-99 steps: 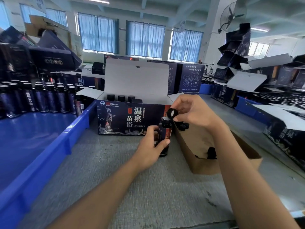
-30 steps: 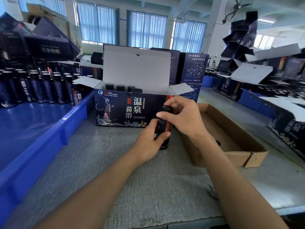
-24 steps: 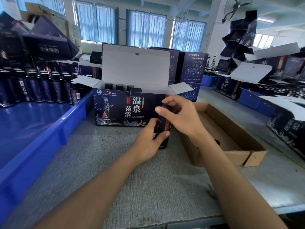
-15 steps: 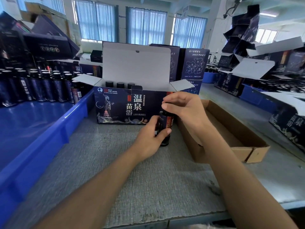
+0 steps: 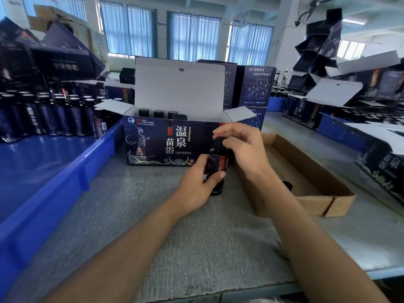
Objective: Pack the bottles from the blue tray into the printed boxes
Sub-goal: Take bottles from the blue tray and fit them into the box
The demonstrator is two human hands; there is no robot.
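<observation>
A dark bottle (image 5: 218, 165) with a red-striped label stands upright on the grey mat, just in front of the open printed box (image 5: 161, 143). My left hand (image 5: 196, 182) grips the bottle's body. My right hand (image 5: 242, 147) curls over its black cap, fingertips on the top. Three black caps (image 5: 157, 113) show inside the box at its back left. Several more dark bottles (image 5: 54, 114) stand in a row at the far end of the blue tray (image 5: 72, 178) on the left.
A shallow brown cardboard tray (image 5: 306, 193) lies right of the bottle, with a small black cap (image 5: 287, 185) in it. Closed printed boxes (image 5: 255, 88) stand behind the open one. More open boxes and blue trays crowd the right side. The table's front edge runs along the bottom.
3.3 s ago my right hand held a loose black cap above the bottle's open neck. Now the cap sits on the bottle under my fingers. My left hand kept its grip.
</observation>
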